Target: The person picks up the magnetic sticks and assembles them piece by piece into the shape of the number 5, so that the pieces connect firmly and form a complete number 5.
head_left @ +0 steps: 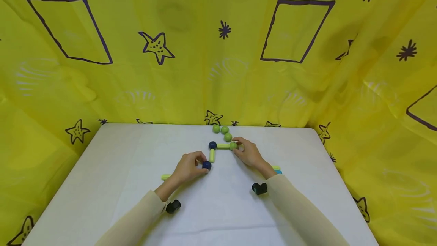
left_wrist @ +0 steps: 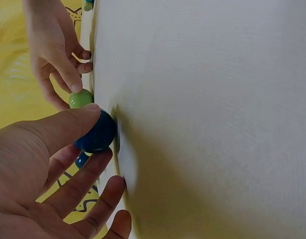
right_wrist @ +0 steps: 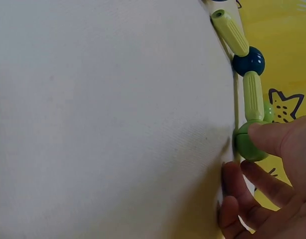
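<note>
My left hand [head_left: 188, 167] pinches a dark blue ball [head_left: 206, 165] between thumb and fingers, low over the white table. Just beyond it, a light green rod [head_left: 212, 155] points from another blue ball [head_left: 212, 145] toward the held one. A second green rod [head_left: 223, 146] runs right from that farther blue ball to a green ball [head_left: 233, 145], which my right hand [head_left: 250, 154] pinches. In the right wrist view the near rod [right_wrist: 230, 33] shows a bare, holed end, and the thumb lies on the green ball [right_wrist: 250, 145].
Loose green balls [head_left: 216, 128] lie behind the joined pieces. A green rod [head_left: 166, 177] is partly behind my left hand. By my right forearm lie another green rod [head_left: 276, 167] and a blue piece [head_left: 278, 172]. Yellow patterned cloth [head_left: 191, 86] stands around the table [head_left: 136, 208].
</note>
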Available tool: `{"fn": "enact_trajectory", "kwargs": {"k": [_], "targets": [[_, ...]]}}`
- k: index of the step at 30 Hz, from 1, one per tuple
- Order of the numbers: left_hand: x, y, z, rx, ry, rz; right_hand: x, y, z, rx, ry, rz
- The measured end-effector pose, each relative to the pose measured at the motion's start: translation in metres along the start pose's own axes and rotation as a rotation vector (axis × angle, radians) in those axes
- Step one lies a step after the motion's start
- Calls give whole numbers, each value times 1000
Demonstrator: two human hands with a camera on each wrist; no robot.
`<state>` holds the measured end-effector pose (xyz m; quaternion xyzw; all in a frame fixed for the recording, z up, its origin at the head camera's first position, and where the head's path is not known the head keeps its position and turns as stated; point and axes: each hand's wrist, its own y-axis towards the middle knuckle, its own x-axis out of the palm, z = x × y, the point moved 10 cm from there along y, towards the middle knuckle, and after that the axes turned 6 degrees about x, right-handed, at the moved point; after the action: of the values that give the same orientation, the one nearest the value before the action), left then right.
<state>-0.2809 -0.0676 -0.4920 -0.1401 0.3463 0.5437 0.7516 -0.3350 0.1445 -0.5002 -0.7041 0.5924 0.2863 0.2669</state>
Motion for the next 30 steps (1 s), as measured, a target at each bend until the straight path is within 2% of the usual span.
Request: {"fn": "enact_trajectory", "kwargs": {"k": [8, 11, 15, 18, 21, 25, 30], "targets": [[-2, -4, -4, -16, 8, 2, -9, -2, -23, -86, -148, -9], [-2, -5, -6, -17, 3, 3, -11, -1, -34, -122, -160, -24], [-2, -5, -8, -17, -2, 5, -9, -2, -53, -217, -148, -70], [-1, -5, -8, -8, -7, 7, -2, -3, -65, -294, -135, -151], [-1, -5, -9, -5, -13, 5, 11, -5, -72, -324, -128, -270], [-1, -5, -9, -3, -14, 9, 29, -7, -75, -305, -119, -414], [-1, -5, -7, 17, -12, 14, 46, -8, -78, -311, -147, -515]]}}
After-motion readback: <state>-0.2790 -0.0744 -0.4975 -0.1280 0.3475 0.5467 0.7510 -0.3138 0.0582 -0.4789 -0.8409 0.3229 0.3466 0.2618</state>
